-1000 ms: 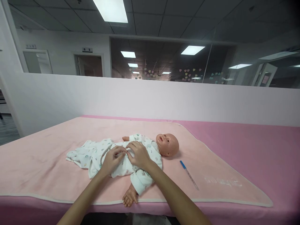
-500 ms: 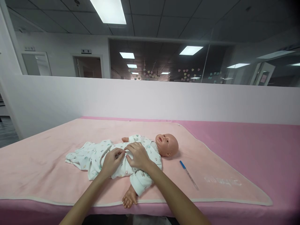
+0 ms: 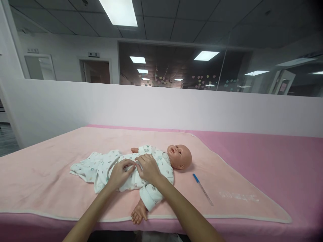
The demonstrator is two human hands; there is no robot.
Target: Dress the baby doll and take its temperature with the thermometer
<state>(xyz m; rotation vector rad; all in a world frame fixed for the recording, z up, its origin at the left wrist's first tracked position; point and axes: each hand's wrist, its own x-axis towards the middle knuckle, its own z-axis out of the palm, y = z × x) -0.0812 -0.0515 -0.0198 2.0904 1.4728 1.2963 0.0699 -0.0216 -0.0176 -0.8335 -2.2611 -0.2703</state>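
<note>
Change since half a second earlier: very little. I logged the left hand (image 3: 120, 173) and the right hand (image 3: 148, 168) at the same spot on the doll (image 3: 179, 157), the left fingertips drawn a touch nearer the right ones. The doll and the pen (image 3: 203, 189) had kept their places on the blanket (image 3: 50, 174).
Left hand: thumb and fingers were pinched narrow on a fold of the romper (image 3: 101, 168) at the middle of the doll's front.
Right hand: it lay palm down over the chest with its fingers curled toward the left hand's. I could not tell whether they gripped the cloth or only pressed it.
Doll: it lay on its back, head to the right, with the near bare hand (image 3: 137, 215) reaching the blanket's front edge and the far hand (image 3: 134, 150) showing past the body.
Romper: white with a small print. Both sleeves were on the arms, and the leg end lay flat and loose to the left.
Done, as I judged it: arms dressed, chest covered up to the neck.
Left, as I judged it: the front from the hands toward the legs looked loose and unsettled. I could not make out any fasteners.
Position relative to grip: the meeting point of the two hands sat directly on the romper's front line, touching it, midway between the doll's neck and the loose leg end.
Pen: blue cap, on the blanket just right of the doll's head, clear of both hands.
Surroundings: pink table cover (image 3: 277, 158) under the blanket, white partition wall (image 3: 151, 104) behind.
</note>
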